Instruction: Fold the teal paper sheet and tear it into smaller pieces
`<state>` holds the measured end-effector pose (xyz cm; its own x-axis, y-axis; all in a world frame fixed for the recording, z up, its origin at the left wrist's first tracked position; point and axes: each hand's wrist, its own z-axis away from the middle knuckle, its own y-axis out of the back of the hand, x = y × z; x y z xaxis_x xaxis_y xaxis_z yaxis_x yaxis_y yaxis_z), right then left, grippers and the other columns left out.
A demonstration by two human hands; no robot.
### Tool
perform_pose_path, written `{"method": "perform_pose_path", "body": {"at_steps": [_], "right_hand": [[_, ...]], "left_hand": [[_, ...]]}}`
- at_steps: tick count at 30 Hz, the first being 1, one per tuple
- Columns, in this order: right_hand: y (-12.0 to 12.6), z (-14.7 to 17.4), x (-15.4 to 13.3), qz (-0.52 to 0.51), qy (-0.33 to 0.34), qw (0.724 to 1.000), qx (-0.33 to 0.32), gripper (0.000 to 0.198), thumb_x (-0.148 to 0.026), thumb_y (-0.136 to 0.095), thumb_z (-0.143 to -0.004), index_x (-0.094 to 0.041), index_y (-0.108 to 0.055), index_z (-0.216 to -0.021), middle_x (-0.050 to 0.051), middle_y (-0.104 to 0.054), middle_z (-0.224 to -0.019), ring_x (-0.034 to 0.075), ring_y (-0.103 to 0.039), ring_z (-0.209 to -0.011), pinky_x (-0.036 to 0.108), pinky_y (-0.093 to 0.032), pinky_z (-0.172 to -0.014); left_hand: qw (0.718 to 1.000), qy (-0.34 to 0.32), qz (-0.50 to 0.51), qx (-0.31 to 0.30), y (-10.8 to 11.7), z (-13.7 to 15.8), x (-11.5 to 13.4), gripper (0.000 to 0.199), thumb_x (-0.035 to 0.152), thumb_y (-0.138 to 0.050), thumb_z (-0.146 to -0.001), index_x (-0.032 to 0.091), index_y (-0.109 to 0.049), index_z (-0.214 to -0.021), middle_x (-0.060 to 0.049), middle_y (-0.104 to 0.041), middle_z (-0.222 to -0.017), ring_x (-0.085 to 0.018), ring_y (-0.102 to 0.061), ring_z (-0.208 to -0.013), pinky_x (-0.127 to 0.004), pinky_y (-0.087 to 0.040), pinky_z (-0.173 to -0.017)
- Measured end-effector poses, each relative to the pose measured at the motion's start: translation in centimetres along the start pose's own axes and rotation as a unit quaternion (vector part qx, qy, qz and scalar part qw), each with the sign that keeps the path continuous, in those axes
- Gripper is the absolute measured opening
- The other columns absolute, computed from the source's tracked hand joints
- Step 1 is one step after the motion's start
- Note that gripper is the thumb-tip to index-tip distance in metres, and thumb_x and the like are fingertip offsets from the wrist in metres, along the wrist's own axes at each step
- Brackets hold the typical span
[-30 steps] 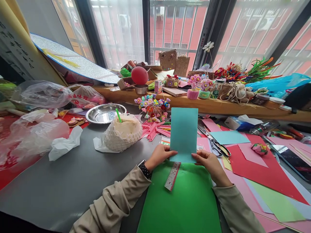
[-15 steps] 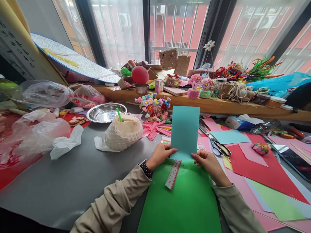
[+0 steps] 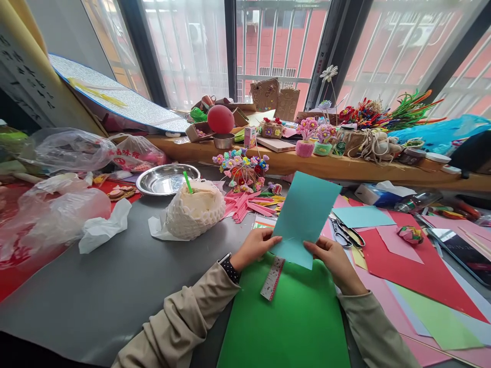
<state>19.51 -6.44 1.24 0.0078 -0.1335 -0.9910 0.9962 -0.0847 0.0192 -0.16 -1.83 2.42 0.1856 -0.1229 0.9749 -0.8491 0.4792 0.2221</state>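
A sheet of light blue paper [image 3: 307, 214] is held up in front of me, leaning to the right. My left hand [image 3: 258, 247] pinches its lower left edge between thumb and fingers. At the lower right edge, my right hand [image 3: 333, 258] grips it the same way. Below the sheet, a green mat [image 3: 286, 327] covers the table. A short ruler [image 3: 272, 279] with a red-patterned edge lies on the mat, its upper end close under the paper. Scissors [image 3: 347, 232] rest on papers to the right of my right hand.
Left of the mat stands a coconut in white foam netting [image 3: 195, 209] with a green straw, near a metal plate [image 3: 153, 179]. Coloured papers [image 3: 422, 271] and a phone [image 3: 466, 253] spread across the right. Crochet flowers [image 3: 243, 168] stand before the cluttered wooden sill [image 3: 284, 156].
The blue paper has turned from upright to tilted, its top swinging right and its lower right corner dropping. Both hands keep their hold and have barely moved.
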Motion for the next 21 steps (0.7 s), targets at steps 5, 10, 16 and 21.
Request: {"method": "perform_pose_path", "body": {"at_steps": [5,10,16,21], "right_hand": [[-1.6,0.5,0.0,-0.093,-0.029,0.994,0.048,0.024,-0.036,-0.07,-0.054,-0.017,-0.061,-0.066,-0.002,-0.06,-0.062,0.01,-0.049,-0.052,0.022,-0.04,-0.05],[-3.7,1.3,0.1,-0.165,-0.049,0.985,0.032,0.023,-0.033,-0.071,-0.054,-0.018,-0.063,-0.071,-0.001,-0.063,-0.068,0.012,-0.054,-0.061,0.023,-0.044,-0.058],[-3.5,0.8,0.4,-0.182,-0.028,0.982,0.042,0.023,-0.033,-0.071,-0.055,-0.016,-0.063,-0.067,-0.001,-0.06,-0.063,0.01,-0.053,-0.058,0.022,-0.044,-0.057],[-2.5,0.3,0.3,-0.186,0.009,0.977,0.105,0.022,-0.031,-0.072,-0.053,-0.016,-0.057,-0.057,-0.008,-0.051,-0.049,0.004,-0.045,-0.047,0.016,-0.04,-0.05]], "left_hand": [[0.981,0.066,0.171,-0.056,-0.4,0.7,1.0,0.041,0.045,-0.06,-0.063,0.009,-0.058,-0.082,-0.005,-0.06,-0.07,-0.016,-0.059,-0.064,-0.029,-0.047,-0.065],[0.996,0.017,0.082,-0.029,-2.1,1.7,0.9,0.04,0.043,-0.057,-0.067,0.013,-0.057,-0.093,-0.007,-0.064,-0.083,-0.019,-0.061,-0.073,-0.031,-0.047,-0.07],[0.998,0.031,0.046,-0.03,-2.5,1.8,0.4,0.038,0.043,-0.054,-0.07,0.016,-0.057,-0.097,-0.004,-0.065,-0.072,-0.019,-0.06,-0.076,-0.031,-0.046,-0.072],[0.995,0.073,0.046,-0.058,-2.3,1.4,0.3,0.043,0.043,-0.05,-0.073,0.012,-0.051,-0.102,-0.002,-0.061,-0.061,-0.016,-0.058,-0.052,-0.03,-0.047,-0.055]]}}
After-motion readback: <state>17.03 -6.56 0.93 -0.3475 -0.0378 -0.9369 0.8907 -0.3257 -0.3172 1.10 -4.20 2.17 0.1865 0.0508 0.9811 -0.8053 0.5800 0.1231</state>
